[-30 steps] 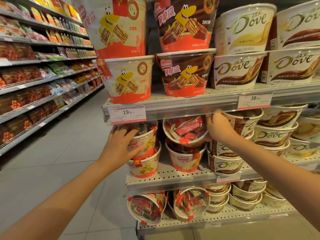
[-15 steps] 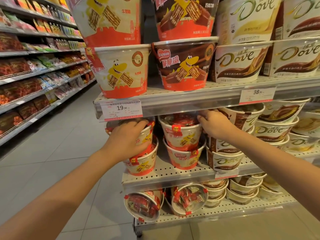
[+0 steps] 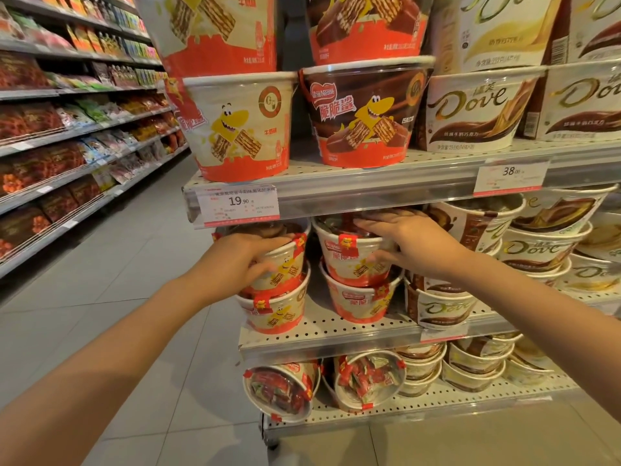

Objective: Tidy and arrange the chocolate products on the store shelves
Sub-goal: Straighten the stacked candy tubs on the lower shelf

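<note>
Both forearms reached up and forward from the lower corners toward the middle shelf (image 3: 336, 334), bare, elbows out of view.

Left hand (image 3: 235, 264): palm against the left side of the upper tub (image 3: 285, 264) of the left stack. Fingers (image 3: 268, 238) curled over its rim, thumb pressed on the front wall. Grip closed round the tub. That tub sat tilted in the lower tub (image 3: 279, 311), which stood on the middle shelf near its front left corner.

Right hand (image 3: 413, 243): fingers laid over the clear lid of the upper tub of the right stack (image 3: 353, 260), thumb (image 3: 379, 258) against its front wall, so the tub was pinched between them. This tub stood upright, nested in another red-and-cream tub (image 3: 359, 304) just beside the left stack.

Right of the stacks, same shelf: nested Dove tubs (image 3: 440, 307), touching the right wrist side.

Bottom shelf (image 3: 437, 403): two wafer tubs lying on their sides (image 3: 282, 388), clear lids facing out, more Dove tubs beside them.

Upper shelf (image 3: 386, 183): large cream wafer bucket (image 3: 242, 129), brown wafer bucket (image 3: 363, 112), large Dove buckets (image 3: 470, 109) to the right. Price tags on the edge read 19.90 (image 3: 238, 205) and 38.00 (image 3: 510, 176).

Far left: aisle shelves (image 3: 67, 136) of packaged snacks along a grey tiled floor (image 3: 117, 297).
</note>
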